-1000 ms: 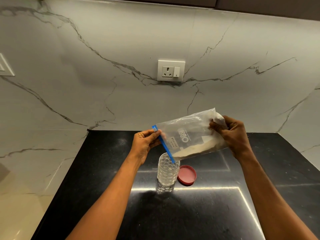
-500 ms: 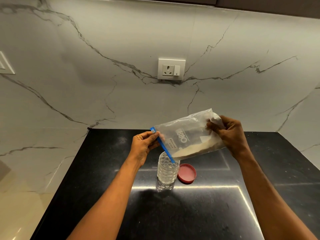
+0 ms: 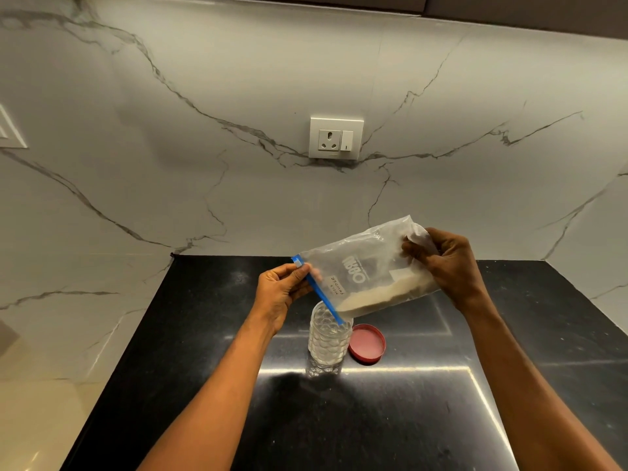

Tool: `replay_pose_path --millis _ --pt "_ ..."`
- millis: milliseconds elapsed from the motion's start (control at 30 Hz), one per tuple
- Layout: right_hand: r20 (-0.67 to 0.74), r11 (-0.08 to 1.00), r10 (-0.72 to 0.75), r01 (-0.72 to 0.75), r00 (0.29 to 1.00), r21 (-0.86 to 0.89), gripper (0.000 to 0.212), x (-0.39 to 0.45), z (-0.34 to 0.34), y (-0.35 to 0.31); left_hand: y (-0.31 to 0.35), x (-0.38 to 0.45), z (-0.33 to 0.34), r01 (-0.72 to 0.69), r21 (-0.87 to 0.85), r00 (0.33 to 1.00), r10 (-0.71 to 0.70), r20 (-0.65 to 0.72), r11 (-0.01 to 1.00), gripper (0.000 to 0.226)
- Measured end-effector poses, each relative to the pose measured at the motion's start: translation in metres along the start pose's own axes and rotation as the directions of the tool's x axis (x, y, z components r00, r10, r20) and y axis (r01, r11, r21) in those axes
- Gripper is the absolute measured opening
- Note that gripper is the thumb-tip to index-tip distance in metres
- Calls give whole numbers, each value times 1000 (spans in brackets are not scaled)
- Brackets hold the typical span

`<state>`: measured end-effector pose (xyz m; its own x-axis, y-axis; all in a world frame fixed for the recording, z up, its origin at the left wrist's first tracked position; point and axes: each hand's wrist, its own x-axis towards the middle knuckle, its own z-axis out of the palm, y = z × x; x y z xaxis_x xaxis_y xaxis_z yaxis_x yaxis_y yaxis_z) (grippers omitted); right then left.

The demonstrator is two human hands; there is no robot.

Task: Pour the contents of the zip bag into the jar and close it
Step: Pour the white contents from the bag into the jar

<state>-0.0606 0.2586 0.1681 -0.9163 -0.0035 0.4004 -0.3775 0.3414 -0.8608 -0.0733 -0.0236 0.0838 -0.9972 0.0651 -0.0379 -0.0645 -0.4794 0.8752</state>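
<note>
The left hand (image 3: 278, 294) is pinching the blue zip edge and the right hand (image 3: 448, 266) is gripping the bottom of the clear plastic zip bag of pale powder (image 3: 367, 280), which is tilting over the open clear dimpled plastic jar (image 3: 328, 341) beside its red round lid (image 3: 367, 343), and is needing its low corner kept inside the rim while tipping slowly.

I see a dimly lit, warm-toned view. Overhead light streaks bright glare lines across the glossy black countertop (image 3: 390, 419). The marble wall (image 3: 238, 113) bows from wide-angle distortion. My focus stays fairly sharp, edges softer.

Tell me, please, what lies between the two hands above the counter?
In the head view, only the zip bag spans it: left hand pinches its blue zip end, right hand grips its bottom.
</note>
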Motion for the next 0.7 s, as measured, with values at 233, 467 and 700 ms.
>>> replay_pose_path --millis 233,467,700 --pt "24 1000 -14 15 1000 -14 14 0 5 0 -2 1 -6 0 -23 1000 0 -1 1000 19" --pt "25 999 -23 24 999 -30 17 3 6 -1 -8 1 -9 5 -6 1000 -5 -14 1000 16" --pt "-9 1000 0 0 1000 -25 10 3 6 2 -7 1 -8 -53 46 998 54 -23 998 22"
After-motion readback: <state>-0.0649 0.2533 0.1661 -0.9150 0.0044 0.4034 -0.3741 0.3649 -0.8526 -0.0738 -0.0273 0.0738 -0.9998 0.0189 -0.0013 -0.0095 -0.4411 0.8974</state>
